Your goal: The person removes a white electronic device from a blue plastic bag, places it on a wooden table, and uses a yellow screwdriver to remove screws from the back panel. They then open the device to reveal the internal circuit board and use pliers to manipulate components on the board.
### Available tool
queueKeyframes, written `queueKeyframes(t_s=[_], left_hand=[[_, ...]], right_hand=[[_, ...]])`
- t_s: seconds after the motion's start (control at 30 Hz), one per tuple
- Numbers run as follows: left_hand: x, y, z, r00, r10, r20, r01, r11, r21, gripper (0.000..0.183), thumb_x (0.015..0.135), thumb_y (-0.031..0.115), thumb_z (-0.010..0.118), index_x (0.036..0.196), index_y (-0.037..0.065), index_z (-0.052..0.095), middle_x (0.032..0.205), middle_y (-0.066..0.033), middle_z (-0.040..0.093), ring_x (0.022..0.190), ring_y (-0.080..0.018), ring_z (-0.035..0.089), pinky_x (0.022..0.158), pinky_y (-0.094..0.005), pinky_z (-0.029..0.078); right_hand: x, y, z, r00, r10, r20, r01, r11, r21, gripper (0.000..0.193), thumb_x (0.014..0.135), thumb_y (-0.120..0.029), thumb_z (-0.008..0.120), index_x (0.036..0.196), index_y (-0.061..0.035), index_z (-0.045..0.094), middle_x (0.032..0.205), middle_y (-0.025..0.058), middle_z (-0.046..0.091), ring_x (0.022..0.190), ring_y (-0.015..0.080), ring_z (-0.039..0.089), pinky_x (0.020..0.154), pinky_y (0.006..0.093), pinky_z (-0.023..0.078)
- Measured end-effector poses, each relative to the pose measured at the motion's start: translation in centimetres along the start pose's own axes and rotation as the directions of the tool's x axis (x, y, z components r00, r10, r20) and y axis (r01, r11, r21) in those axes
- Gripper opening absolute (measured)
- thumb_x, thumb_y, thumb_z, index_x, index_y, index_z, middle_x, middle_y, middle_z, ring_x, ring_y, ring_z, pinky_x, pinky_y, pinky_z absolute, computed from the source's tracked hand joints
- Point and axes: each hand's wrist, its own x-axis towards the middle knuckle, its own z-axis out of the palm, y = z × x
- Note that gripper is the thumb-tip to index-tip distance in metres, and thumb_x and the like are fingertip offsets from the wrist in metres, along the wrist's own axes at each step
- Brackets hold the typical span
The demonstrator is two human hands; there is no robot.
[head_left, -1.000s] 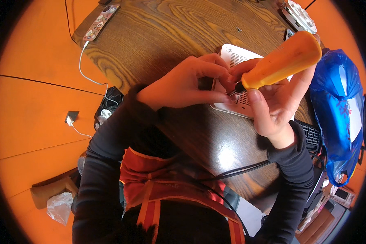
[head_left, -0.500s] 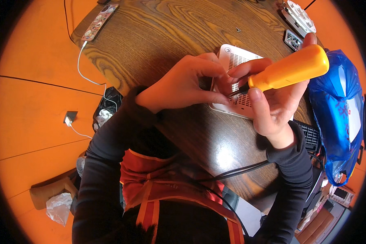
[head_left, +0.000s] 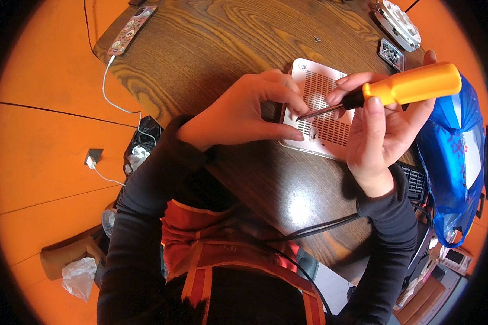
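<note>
A yellow-handled screwdriver [head_left: 412, 84] lies across my right hand [head_left: 379, 127], with thumb and fingers closed around it near the black collar. Its thin shaft points left and down over a white slotted plastic casing [head_left: 328, 116] on the wooden table. The tip is close to the casing's left part; whether it touches, or carries a small screw, I cannot tell. My left hand [head_left: 249, 111] is at the casing's left edge. Its thumb and forefinger are apart on either side of the tip, and nothing shows between them.
A phone-like slab in a patterned case [head_left: 133, 30] charges at the table's far left on a white cable. To the right are a small tray of metal bits [head_left: 391, 54], a round white device [head_left: 398, 24], a blue plastic bag [head_left: 450, 157] and a black keyboard [head_left: 412, 181].
My right hand has shifted right with the screwdriver, baring more of its shaft and of the casing. The left thumb and forefinger have parted from around the tip.
</note>
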Motion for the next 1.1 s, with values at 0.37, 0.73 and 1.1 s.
queueKeyframes(t_s=[0.37, 0.73, 1.1], left_hand=[[6.3, -2.9, -2.7, 0.984, 0.006, -0.180, 0.045, 0.959, 0.280, 0.014, 0.075, 0.010, 0.070, 0.086, 0.002, 0.067, 0.076, -0.0042, 0.064, 0.065, -0.0096, 0.058, 0.058, -0.0222, 0.044], [9.7, -7.9, -2.2, 0.990, 0.029, -0.141, 0.039, 0.890, 0.453, 0.014, 0.076, 0.008, 0.065, 0.088, 0.001, 0.064, 0.086, -0.0138, 0.063, 0.077, -0.0222, 0.064, 0.070, -0.0299, 0.051], [2.6, 2.1, 4.1, 0.996, 0.067, 0.060, -0.089, 0.843, 0.530, 0.056, 0.073, 0.031, 0.070, 0.122, 0.012, 0.053, 0.127, -0.0199, 0.047, 0.117, -0.0373, 0.043, 0.098, -0.0476, 0.034]], right_hand=[[1.2, 0.6, -1.4, 0.857, 0.362, -0.368, -0.235, 0.908, 0.346, 0.053, 0.095, -0.009, 0.041, 0.139, -0.0126, 0.010, 0.094, 0.0191, 0.058, 0.077, 0.0209, 0.061, 0.063, 0.0267, 0.049], [0.9, 0.5, -0.6, 0.906, 0.345, -0.244, -0.295, 0.930, 0.221, 0.059, 0.094, -0.007, 0.043, 0.141, -0.0151, 0.008, 0.106, 0.0250, 0.058, 0.084, 0.0239, 0.064, 0.067, 0.0259, 0.049], [5.3, -5.7, -8.3, 0.998, 0.021, -0.062, -0.052, 0.822, -0.568, 0.059, 0.092, -0.004, 0.045, 0.138, -0.0241, 0.013, 0.109, 0.0262, 0.057, 0.089, 0.0288, 0.065, 0.068, 0.0321, 0.057]])
